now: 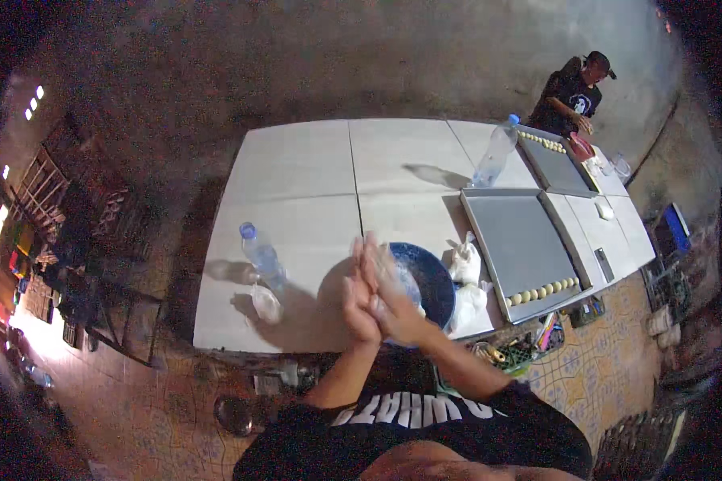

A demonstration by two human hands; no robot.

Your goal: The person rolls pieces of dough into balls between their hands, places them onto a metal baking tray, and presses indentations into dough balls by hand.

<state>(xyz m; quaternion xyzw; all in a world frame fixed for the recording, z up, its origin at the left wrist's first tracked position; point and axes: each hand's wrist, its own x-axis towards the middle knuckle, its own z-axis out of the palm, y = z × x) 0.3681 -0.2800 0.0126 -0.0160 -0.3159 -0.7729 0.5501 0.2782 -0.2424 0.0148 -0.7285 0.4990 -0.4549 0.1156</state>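
Pressing palm to palm, left hand (360, 305) and right hand (395, 303) meet at the left side of the blue bowl (439, 280), which sits on the bench (297, 176). Grip: fingers extended; cannot tell whether anything lies between the palms. Right of bowl: white bags (465, 261), then gray tray (521, 232) with pale balls (543, 291). Left of bowl: clear bottle (263, 255).

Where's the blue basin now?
In the head view, the blue basin sits just right of centre by the near edge of the white table, partly hidden by the right hand and left of the white plastic bags.
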